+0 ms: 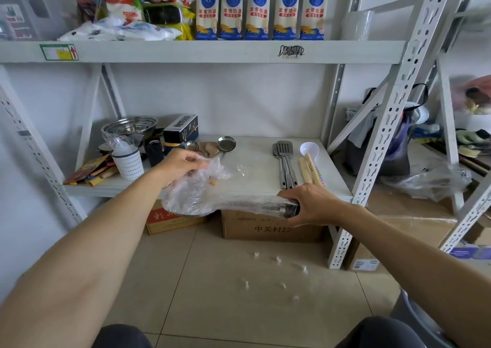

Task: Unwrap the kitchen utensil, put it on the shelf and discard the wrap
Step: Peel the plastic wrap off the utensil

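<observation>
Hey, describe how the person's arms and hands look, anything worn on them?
Both forearms are bare up to the frame's edge, with no sleeves visible. The left hand and right hand wear no gloves, and no watch, bracelet or ring shows on either wrist or the fingers in view.

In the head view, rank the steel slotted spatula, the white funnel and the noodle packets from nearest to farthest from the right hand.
1. Steel slotted spatula: on the lower shelf, just above the right hand.
2. White funnel: farther back on that shelf, toward its right end.
3. Noodle packets: standing on the upper shelf, farthest.
</observation>
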A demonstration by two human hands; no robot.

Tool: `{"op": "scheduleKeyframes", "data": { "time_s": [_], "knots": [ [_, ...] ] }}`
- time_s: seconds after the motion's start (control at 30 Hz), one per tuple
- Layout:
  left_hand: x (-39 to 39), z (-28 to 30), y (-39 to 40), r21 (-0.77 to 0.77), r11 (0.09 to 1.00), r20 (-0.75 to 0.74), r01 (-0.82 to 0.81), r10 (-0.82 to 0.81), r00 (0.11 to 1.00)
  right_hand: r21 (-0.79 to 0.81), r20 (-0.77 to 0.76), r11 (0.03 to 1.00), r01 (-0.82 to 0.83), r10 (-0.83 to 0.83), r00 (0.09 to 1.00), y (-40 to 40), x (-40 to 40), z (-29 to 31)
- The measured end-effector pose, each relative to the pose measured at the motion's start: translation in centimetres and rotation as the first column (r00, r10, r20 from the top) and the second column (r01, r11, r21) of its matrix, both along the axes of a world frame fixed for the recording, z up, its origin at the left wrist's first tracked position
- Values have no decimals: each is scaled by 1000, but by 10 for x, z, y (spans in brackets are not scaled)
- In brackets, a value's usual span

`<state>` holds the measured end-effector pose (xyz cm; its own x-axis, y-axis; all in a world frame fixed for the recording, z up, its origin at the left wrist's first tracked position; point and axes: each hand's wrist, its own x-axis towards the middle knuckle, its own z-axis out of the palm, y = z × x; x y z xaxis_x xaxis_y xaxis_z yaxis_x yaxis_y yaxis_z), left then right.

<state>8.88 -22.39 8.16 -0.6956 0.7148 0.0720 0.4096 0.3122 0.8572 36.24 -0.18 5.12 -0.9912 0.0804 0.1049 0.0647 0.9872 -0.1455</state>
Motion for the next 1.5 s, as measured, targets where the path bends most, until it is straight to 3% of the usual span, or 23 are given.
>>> {"op": "scheduleKeyframes", "data": {
  "time_s": [0.1, 0.17, 0.27, 0.4, 0.67, 0.8, 0.87, 0.93, 1.0, 1.07, 1.13, 1.27, 1.37, 1.43, 1.5],
  "knots": [
    [-14, 7, -10, 111, 978, 129, -174, 160, 979, 33, -13, 998, -54, 55, 998, -2, 5, 0],
    [-18, 14, -11, 157, 966, 220, -204, 167, 961, 123, 11, 990, -70, 69, 998, -6, 2, 0],
    [-10, 27, -3, 158, 981, 324, -110, 53, 945, 186, 18, 981, -59, 57, 998, -8, -3, -6],
    [24, 43, 6, 182, 982, 428, 53, -127, 895, 147, 19, 989, -1, -2, 1000, -2, -5, -16],
    [96, 52, -13, 115, 932, 242, 344, -362, 900, 50, 64, 991, 121, -124, 990, 17, 0, -27],
    [105, 44, -45, -73, 895, 130, 439, -428, 894, -75, 46, 971, 228, -225, 973, 30, 12, -30],
    [106, 30, -55, -140, 934, 31, 329, -328, 944, -119, 10, 951, 287, -288, 958, 34, 16, -32],
    [103, 11, -57, -119, 987, -91, 105, -116, 989, -158, -19, 938, 309, -316, 948, 35, 19, -32],
    [96, -5, -55, -87, 988, -241, -124, 99, 965, -187, -29, 934, 305, -316, 948, 34, 20, -31],
    [85, -20, -51, -90, 959, -273, -268, 235, 933, -207, -13, 934, 291, -300, 954, 33, 20, -30],
    [76, -31, -45, -166, 939, -173, -301, 273, 946, -227, -10, 932, 281, -291, 957, 31, 21, -30],
    [67, -49, -36, -277, 948, 78, -155, 183, 980, -286, -12, 915, 284, -300, 954, 26, 22, -26],
    [59, -68, -33, -300, 947, 53, -110, 132, 990, -357, -1, 888, 289, -310, 951, 26, 24, -23],
    [58, -81, -31, -297, 939, 53, -172, 197, 979, -451, 10, 846, 284, -314, 950, 26, 24, -23],
    [56, -92, -28, -227, 946, 286, -234, 294, 912, -479, 16, 832, 280, -311, 950, 24, 23, -23]
  ]
}}
